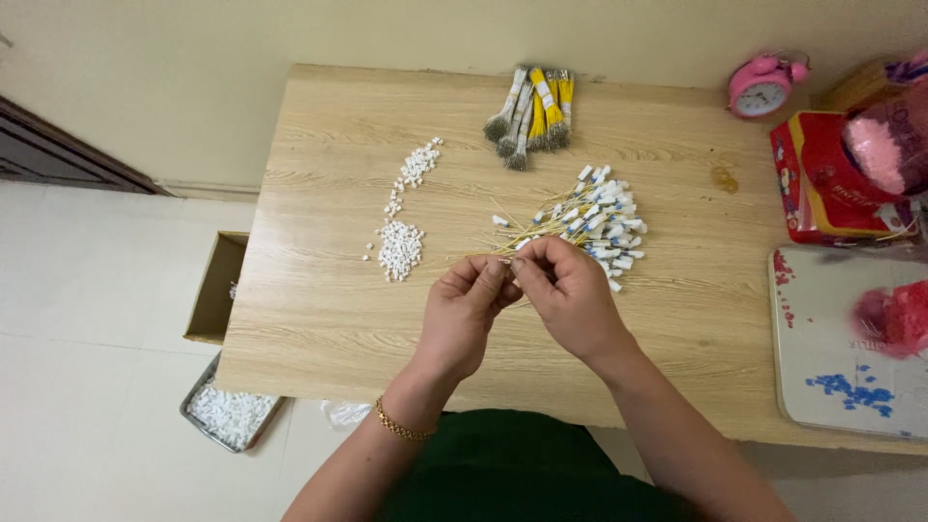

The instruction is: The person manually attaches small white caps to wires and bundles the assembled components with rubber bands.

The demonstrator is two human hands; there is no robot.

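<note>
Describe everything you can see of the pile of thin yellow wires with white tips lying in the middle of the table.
The pile of yellow wires lies fanned out on the wooden table, just beyond the hands. The strands are thin, yellow and straight, each ending in a small white connector, some with blue marks. The white ends cluster to the right and far side; the bare yellow ends converge toward the left hand and right hand, whose fingers pinch together at the near strands. It looks loose, not tied.
</note>
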